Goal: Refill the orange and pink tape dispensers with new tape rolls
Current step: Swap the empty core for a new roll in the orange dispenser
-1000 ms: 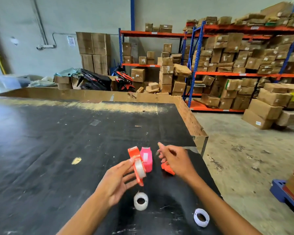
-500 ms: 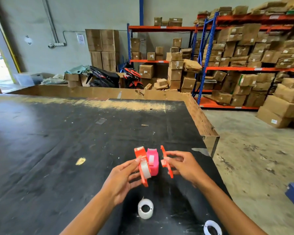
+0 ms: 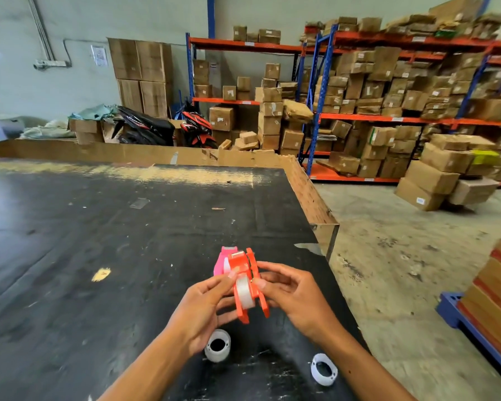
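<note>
My left hand (image 3: 204,308) holds the orange tape dispenser (image 3: 240,277) above the black table (image 3: 99,241), with a clear tape roll (image 3: 244,290) sitting inside it. My right hand (image 3: 294,296) presses the dispenser's orange side cover (image 3: 259,287) against its right side. The pink tape dispenser (image 3: 222,260) stands upright on the table just behind the orange one, partly hidden by it. A white tape roll (image 3: 218,345) lies on the table under my left wrist. A second white ring (image 3: 324,369) lies near the table's right edge.
The table's right edge (image 3: 315,209) drops to a concrete floor. Shelving racks (image 3: 388,117) full of cardboard boxes fill the back right. A blue pallet with stacked boxes (image 3: 489,308) stands at the far right. Parked scooters (image 3: 162,128) stand beyond the table.
My right hand picked the orange side cover up from the table and brought it left against the dispenser held in my left hand. The camera view shifted slightly.
</note>
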The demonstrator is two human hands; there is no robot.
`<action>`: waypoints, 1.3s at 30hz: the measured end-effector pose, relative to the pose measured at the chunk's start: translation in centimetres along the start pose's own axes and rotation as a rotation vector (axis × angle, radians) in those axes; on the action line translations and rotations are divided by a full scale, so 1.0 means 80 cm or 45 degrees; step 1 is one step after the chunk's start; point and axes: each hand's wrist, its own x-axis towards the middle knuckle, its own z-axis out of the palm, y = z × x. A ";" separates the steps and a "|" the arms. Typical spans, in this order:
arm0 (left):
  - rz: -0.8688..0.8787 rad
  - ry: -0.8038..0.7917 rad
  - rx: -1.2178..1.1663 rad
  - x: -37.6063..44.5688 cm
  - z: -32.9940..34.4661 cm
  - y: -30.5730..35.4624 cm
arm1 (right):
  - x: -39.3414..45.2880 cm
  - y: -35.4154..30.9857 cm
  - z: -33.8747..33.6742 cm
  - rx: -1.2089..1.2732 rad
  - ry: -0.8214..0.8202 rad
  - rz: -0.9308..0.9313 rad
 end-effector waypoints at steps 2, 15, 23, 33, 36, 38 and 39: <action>0.032 0.003 0.006 -0.005 0.002 0.000 | -0.005 -0.001 0.004 -0.011 0.007 -0.041; 0.236 0.011 0.099 -0.045 0.001 0.012 | -0.027 -0.006 0.016 -0.052 -0.117 -0.158; 0.281 -0.032 0.232 -0.057 0.003 0.023 | -0.044 -0.009 0.024 0.005 -0.062 -0.223; 0.377 -0.074 0.207 -0.073 0.003 0.041 | -0.068 -0.050 0.037 0.022 0.096 -0.245; 0.405 -0.067 0.161 -0.083 0.001 0.045 | -0.074 -0.062 0.047 -0.005 0.075 -0.223; 0.424 -0.075 0.158 -0.091 -0.002 0.049 | -0.078 -0.070 0.056 -0.057 0.033 -0.268; 0.433 -0.079 0.160 -0.095 -0.004 0.050 | -0.080 -0.073 0.060 -0.061 0.030 -0.285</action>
